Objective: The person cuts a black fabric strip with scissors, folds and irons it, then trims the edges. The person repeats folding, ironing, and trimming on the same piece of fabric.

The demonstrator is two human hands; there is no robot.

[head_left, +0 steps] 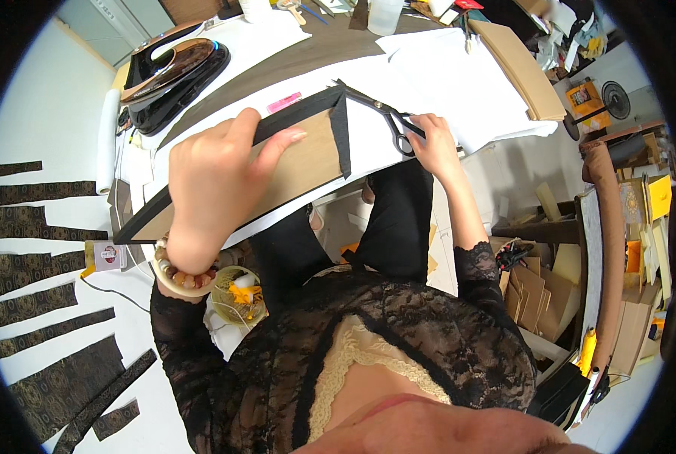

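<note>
My left hand (215, 172) is closed on the upper edge of a flat tan board (300, 163), its thumb over the tan face. Black fabric strips (341, 129) wrap the board's edges and its right end. The board is tilted at the table's near edge. My right hand (433, 142) grips the handles of black scissors (379, 104), whose blades point up and left to the board's top right corner. A small pink piece (284, 102) lies on the white surface just beyond the board.
A dark iron (175, 79) stands at the far left beside a white roll (108, 144). White sheets (447, 83) and tan boards (515, 68) lie at the right. Patterned dark fabric pieces (69, 382) cover the white surface at left. A bin (239, 295) stands below the table.
</note>
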